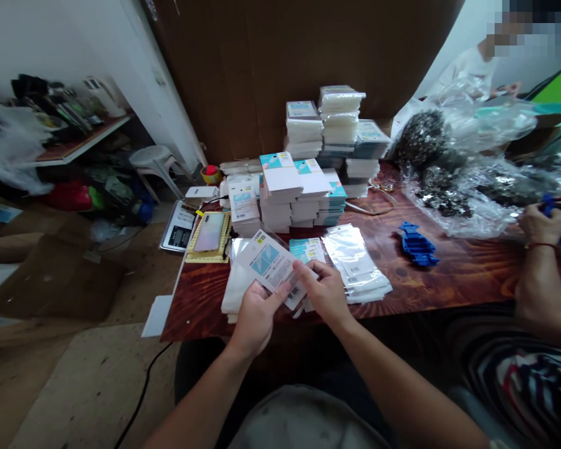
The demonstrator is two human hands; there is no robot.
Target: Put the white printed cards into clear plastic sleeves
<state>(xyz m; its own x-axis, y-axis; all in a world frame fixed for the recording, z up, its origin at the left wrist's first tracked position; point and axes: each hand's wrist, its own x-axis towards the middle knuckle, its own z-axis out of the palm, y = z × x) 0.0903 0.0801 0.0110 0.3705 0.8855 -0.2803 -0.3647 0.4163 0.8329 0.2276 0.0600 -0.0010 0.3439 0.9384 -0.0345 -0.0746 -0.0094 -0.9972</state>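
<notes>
My left hand [256, 317] and my right hand [328, 292] together hold a white printed card [270, 265] with a light-blue picture and a barcode, tilted above the table edge. Both thumbs lie on its printed face, and the fingers are closed behind it. I cannot tell whether a clear sleeve covers it. Beneath the card, on the left, lies a pile of whitish plastic bags [236, 290]. Right behind the card are several blue-and-white cards [307, 249], partly hidden. To the right of my right hand, flat packaged cards [358, 265] overlap in a loose pile.
Tall stacks of packaged cards [303, 131] rise at the back of the wooden table [378, 299]. A phone [210, 231] lies on the left beside a scale [178, 231]. Blue plastic parts [417, 244] and bags of metal pieces [449, 187] lie right, near a co-worker's hand [545, 224].
</notes>
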